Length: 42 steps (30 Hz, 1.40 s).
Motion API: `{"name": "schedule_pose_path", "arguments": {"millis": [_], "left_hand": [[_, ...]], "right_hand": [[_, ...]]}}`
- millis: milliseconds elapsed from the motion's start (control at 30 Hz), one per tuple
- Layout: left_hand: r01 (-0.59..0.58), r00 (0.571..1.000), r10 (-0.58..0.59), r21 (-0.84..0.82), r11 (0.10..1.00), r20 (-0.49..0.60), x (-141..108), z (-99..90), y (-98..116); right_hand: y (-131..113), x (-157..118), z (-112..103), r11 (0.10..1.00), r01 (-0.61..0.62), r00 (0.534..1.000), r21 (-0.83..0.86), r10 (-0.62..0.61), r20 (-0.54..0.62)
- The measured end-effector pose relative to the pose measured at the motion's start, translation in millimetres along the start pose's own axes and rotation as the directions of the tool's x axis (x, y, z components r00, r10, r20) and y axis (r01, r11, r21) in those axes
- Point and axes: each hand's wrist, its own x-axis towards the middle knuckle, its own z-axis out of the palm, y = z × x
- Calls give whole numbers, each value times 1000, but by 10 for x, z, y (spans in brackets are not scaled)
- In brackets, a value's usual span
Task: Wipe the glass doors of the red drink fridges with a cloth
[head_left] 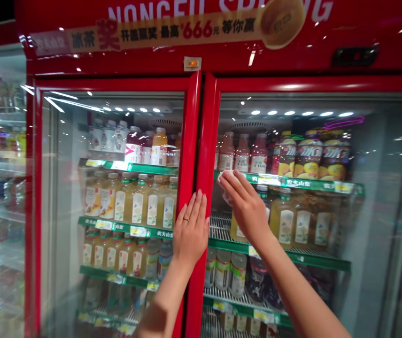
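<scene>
Both of my hands are raised to a red drinks fridge with two glass doors. My left hand (192,225) lies flat on the red door frame (192,159) at the middle, fingers stretched out, with a ring on one finger. A white cloth or tissue (224,184) sits under the fingertips of my right hand (245,202), pressed to the glass of the right door (380,225). Most of the cloth is hidden by the fingers. Behind the glass, near this hand, bottles of pink drink (242,152) stand on a shelf.
Rows of bottles (139,199) fill the shelves behind the left door. Green shelf strips (306,183) carry price labels. Above the doors are a small orange-lit switch (192,63) and a long sticker (166,34). Another glass-fronted fridge (0,188) stands at the far left.
</scene>
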Motion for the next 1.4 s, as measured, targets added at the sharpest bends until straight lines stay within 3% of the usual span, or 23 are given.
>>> {"name": "schedule_pose_path", "arguments": {"millis": [100,200,333,433,500,633,733,900,1000,1133,1233,1400], "left_hand": [[1,1000,-1,-12,1000,-11,-3,5,5],[11,1000,-11,-31,999,-7,-4,2,9],[8,1000,-9,-40,999,-9,-7,8,12],[8,1000,-9,-42,999,-16,-14,30,19],[14,1000,-15,-41,999,-26,-18,42,26],[23,999,-25,-57,998,-24,-19,39,25],[12,1000,-12,-65,998,-13,-14,23,8],[15,1000,-17,-103,995,-19,-21,21,-11],[17,1000,-21,-131,991,-22,-29,32,-9],[14,999,-18,-127,992,-30,-35,38,-6],[18,1000,-19,-143,990,-10,-38,35,-13],[11,1000,-15,-176,984,-20,-32,34,-28]], "right_hand": [[44,217,8,997,-82,996,-2,82,-33],[-59,326,97,998,-56,998,36,56,-2],[-175,39,110,999,42,998,34,-43,49],[-100,-188,-4,999,41,998,-13,-41,43],[-16,-180,-67,999,3,1000,-40,-2,25],[24,100,-35,994,-94,996,-50,93,-18],[-62,175,45,998,-61,998,-17,62,34],[-57,-163,-68,999,45,987,11,-46,153],[72,-259,-200,999,-27,992,-22,29,119],[145,-135,-216,984,-172,985,-37,173,14],[103,-134,-192,991,-133,990,-6,134,35],[166,-380,-334,996,-87,991,-2,87,106]]}}
